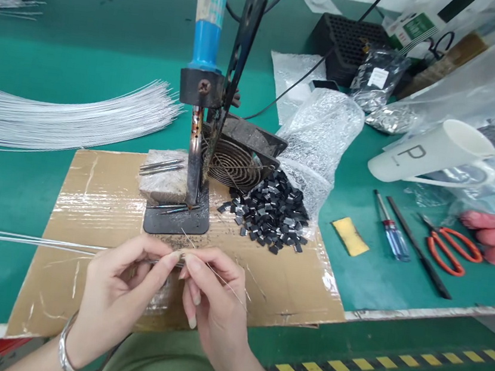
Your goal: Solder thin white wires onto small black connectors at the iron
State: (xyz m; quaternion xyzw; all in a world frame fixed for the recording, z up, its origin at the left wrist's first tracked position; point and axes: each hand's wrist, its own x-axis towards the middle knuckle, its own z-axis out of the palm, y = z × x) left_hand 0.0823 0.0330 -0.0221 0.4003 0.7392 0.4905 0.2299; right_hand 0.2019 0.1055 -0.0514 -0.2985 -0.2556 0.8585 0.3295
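Observation:
My left hand (127, 282) is closed in a pinch on a few thin white wires (28, 238) that run in from the left edge. Its fingertips meet those of my right hand (219, 290), which is also pinched closed. A fine silvery strand (189, 239) crosses at the right fingertips and trails toward the lower right. The very ends between the fingers are hidden. Just beyond both hands, a blue-handled soldering iron (209, 24) points downward in a stand with a black base (175, 222).
Cardboard (77, 207) lies under the hands. Around it are a bundle of white wires (66, 121), small black connector-like pieces (271, 209), a fan (237, 160) and bubble wrap (320, 140). To the right are a yellow sponge (350, 236), a screwdriver (393, 227), orange-handled pliers (451, 250) and a white cup (427, 150).

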